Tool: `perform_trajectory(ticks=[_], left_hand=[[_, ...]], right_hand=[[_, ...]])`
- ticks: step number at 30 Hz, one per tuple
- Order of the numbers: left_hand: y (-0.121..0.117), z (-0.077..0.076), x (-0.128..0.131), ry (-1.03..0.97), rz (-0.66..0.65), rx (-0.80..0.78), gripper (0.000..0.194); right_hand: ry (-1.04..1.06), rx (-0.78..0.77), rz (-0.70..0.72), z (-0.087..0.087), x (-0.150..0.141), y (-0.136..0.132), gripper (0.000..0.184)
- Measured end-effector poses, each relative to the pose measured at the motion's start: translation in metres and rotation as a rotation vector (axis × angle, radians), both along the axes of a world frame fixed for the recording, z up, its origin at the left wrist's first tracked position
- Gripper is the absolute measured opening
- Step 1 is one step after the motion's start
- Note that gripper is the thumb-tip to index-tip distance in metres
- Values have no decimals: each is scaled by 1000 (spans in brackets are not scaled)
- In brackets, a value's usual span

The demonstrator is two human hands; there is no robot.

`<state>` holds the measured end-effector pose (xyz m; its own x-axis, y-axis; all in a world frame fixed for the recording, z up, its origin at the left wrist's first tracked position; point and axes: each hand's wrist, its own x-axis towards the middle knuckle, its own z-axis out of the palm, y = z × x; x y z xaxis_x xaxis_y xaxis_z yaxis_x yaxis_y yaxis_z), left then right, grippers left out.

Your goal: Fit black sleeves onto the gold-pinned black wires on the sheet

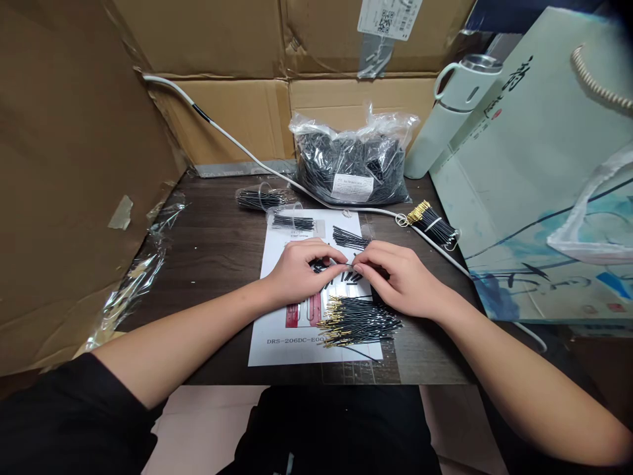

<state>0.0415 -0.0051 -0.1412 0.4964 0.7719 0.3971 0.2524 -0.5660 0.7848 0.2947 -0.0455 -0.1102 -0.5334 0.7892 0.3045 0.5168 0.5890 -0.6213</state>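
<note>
- Brown corrugated cardboard walls (64, 171) enclose the workplace on the left and at the back.
- Pale green paper gift bag with a twisted cord handle (539, 171) leans at the right, its lower edge beside the table.
- Dark wood-grain tabletop (212, 244) bears everything else.
- White insulated flask with a loop handle (452, 109) stands at the back right, between the bag and the cardboard.
- Clear plastic sack filled with short black tubing pieces (352, 165) sits at the back centre; a white cable (237, 145) runs in front of it.
- White printed paper sheet (277, 336) lies at the centre, under both hands.
- Loose pile of thin black wires with gold-coloured pin ends (359, 322) rests on the sheet's near right corner, just below the right hand, pins pointing left.
- Banded bundle of the same gold-tipped wires (432, 224) lies farther right.
- Left hand (301, 270) and right hand (400, 277) meet fingertip to fingertip; both are pinched closed on 1 thin black wire piece (346, 265). Its long axis runs left to right between the 2 pinches, each hand equally near.
</note>
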Motion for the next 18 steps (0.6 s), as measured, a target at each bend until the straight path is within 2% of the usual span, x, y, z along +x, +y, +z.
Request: perform_trajectory(ticks=[11,18], left_hand=[[-1,2,1,14,49,-5,3],[-1,2,1,8,72,-14,3]], right_hand=[[-8,-28,-1,14,13,1,7],[-80,-110,129,12,7,-2,12]])
